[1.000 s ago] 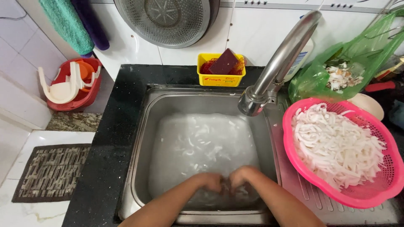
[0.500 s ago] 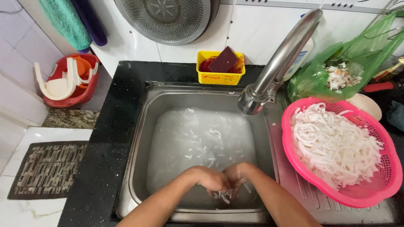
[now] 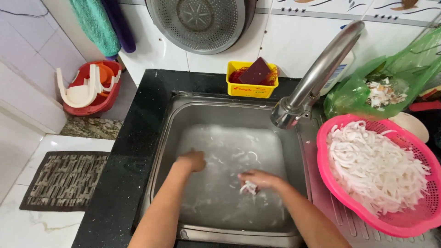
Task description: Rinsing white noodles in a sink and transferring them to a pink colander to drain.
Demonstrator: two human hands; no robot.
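Both my hands are down in the cloudy water of a steel sink [image 3: 170, 124]. My left hand [image 3: 193, 160] is dipped in at the left of the basin, fingers curled, and I cannot tell whether it holds anything. My right hand [image 3: 257, 180] is closed around a small clump of white slices [image 3: 248, 187]. More white slices [image 3: 243, 156] float loose in the water between and beyond the hands. A pink colander [image 3: 415, 220] piled with the same white slices [image 3: 372, 165] sits on the drainboard to the right.
A steel tap [image 3: 317, 78] arches over the sink's right side. Behind stand a yellow sponge holder [image 3: 250, 87], a hanging metal strainer [image 3: 197, 20] and a green bag of scraps [image 3: 381, 87]. A red bucket [image 3: 89, 89] and a mat [image 3: 64, 179] lie on the floor at left.
My hands were together at the near edge of the basin; they have parted, the left going out to the left, the right lifting a clump of slices.
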